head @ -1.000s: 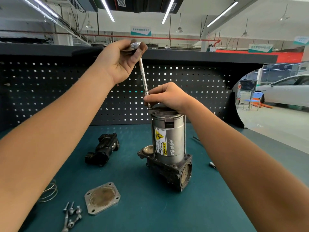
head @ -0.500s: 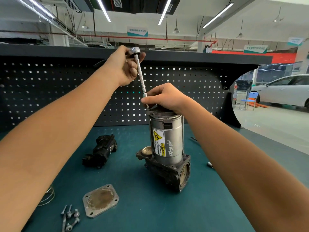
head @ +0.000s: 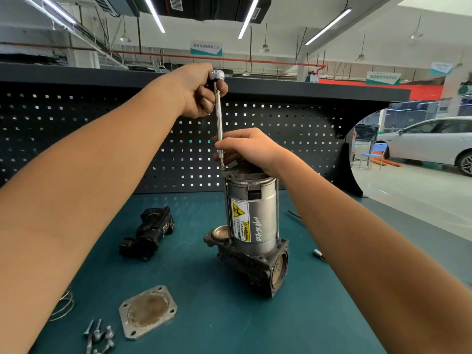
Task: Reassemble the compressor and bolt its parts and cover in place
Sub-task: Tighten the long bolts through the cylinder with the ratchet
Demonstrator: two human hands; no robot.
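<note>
Bright, even light falls from long white ceiling strip lamps (head: 153, 14) above the left grip (head: 199, 95) (soft shadows only on the dark teal bench (head: 217, 323)). Wide-angle bending curves the edges; nearest forearms (head: 63, 200) blur.

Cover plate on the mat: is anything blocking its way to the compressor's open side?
Nothing visible does. The cover plate lies flat on the mat, apart from the compressor, whose round side opening faces out uncovered.

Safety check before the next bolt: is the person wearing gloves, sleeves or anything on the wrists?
No. The left hand and right hand are ungloved, no rings seen. Both forearms show no sleeves, watch or bands up to the frame edge.
</note>
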